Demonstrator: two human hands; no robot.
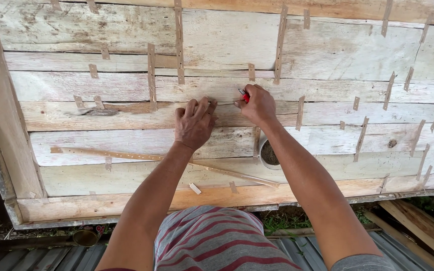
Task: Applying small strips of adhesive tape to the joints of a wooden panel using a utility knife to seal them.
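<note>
Two bare hands are up on the panel of pale wooden planks (327, 55), and I count roughly seven boards stacked edge to edge across it, framed on the left by one upright post (1, 115). Thin tan strips (151, 75) are tacked all over the boards, well over twenty of them, some short tabs, some long slats. Low on the left one long loose slat (141, 157) with a row of small holes lies slanting down to the right across the planks, and one small pale offcut (195, 188) sits just below it. The left hand (194, 123) presses flat on the boards, fingers together and curled at the tips, clamped on nothing I can make out. Just beside it, the right hand (258, 105) is closed around one small red-handled tool (245, 96), its tip at the seam between two planks, near the left fingertips. Below the right wrist stands one small white cup (268, 153), round and open, holding dark grainy stuff; I cannot tell what. At the bottom left, below the panel's edge, one small brass-coloured round tin (85, 237) lies on the ground.
</note>
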